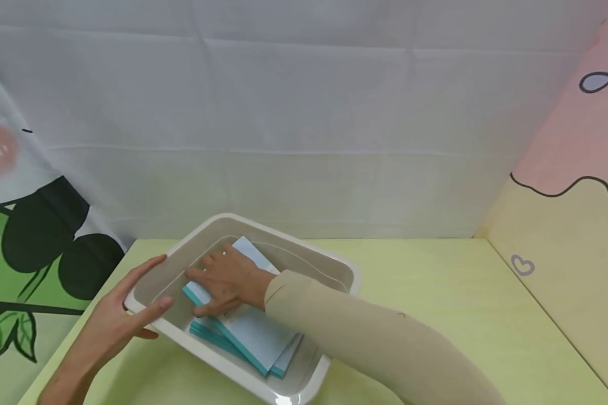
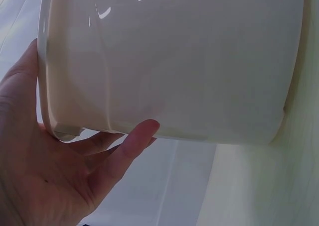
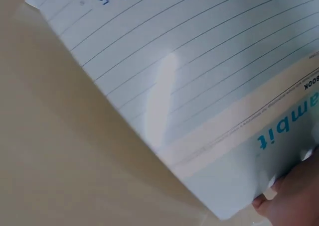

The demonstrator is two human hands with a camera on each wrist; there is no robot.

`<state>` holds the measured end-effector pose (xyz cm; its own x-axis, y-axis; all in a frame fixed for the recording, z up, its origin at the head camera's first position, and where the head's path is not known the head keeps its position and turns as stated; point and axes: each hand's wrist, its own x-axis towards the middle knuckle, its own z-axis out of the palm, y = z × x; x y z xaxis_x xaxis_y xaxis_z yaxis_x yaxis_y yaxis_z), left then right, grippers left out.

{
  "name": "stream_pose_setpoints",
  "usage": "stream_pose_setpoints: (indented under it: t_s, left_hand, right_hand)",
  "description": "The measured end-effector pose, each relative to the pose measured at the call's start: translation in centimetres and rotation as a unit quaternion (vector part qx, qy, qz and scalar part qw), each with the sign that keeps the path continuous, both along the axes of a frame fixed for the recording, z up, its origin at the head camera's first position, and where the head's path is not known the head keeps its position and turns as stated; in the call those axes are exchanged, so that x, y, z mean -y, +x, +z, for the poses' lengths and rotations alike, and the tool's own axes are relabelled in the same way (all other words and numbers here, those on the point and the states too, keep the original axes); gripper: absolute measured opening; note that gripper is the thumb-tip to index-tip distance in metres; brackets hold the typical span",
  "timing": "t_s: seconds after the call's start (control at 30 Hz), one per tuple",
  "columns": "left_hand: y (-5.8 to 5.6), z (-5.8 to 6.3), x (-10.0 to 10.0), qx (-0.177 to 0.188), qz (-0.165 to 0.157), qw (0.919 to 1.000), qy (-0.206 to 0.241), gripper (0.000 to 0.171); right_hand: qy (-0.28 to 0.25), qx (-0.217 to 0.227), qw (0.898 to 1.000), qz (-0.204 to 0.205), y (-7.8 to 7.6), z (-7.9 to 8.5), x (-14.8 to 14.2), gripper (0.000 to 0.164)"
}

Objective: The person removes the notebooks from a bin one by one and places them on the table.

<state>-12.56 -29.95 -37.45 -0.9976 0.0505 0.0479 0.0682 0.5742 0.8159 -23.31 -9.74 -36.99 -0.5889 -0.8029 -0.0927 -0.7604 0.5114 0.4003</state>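
A cream plastic tub (image 1: 294, 242) sits tilted in the head view, near the table's left side. In it lies a loose, fanned stack of notebooks (image 1: 263, 337) with pale blue covers and teal edges. My left hand (image 1: 114, 323) holds the tub's left corner, thumb and fingers spread around the rim; the left wrist view shows the thumb (image 2: 134, 144) against the wall. Inside the tub, my right hand (image 1: 230, 281) grips the upper notebook across its far end. Up close, its cover (image 3: 164, 86) has ruled lines and printed lettering, with fingertips (image 3: 264, 202) at its edge.
The pale yellow-green table (image 1: 436, 304) extends to the right of the tub. A white cloth (image 1: 304, 112) hangs behind it. Printed panels stand at both sides, the right one (image 1: 562, 242) pink and yellow.
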Motion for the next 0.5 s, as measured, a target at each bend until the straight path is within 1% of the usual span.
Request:
stream_pose_setpoints:
  t_s: [0.13,0.27,0.4,0.5]
  left_hand:
    - [0.1,-0.2,0.0,0.004,-0.001,1.0000,0.001,0.077]
    - [0.0,-0.2,-0.1,0.006,-0.002,1.0000,0.003,0.077]
    - [-0.1,-0.1,-0.1,0.006,0.000,1.0000,0.003,0.077]
    - [-0.1,0.0,-0.1,0.009,0.002,1.0000,0.004,0.077]
  right_hand:
    - [-0.021,0.004,0.999,-0.026,-0.3,0.9,-0.1,0.079]
    - [-0.054,0.010,0.997,-0.046,-0.8,1.9,-0.6,0.071]
    - [-0.077,0.021,0.994,-0.075,-1.3,2.9,-1.0,0.068]
    - [-0.100,0.034,0.990,-0.099,-1.5,3.7,-1.3,0.064]
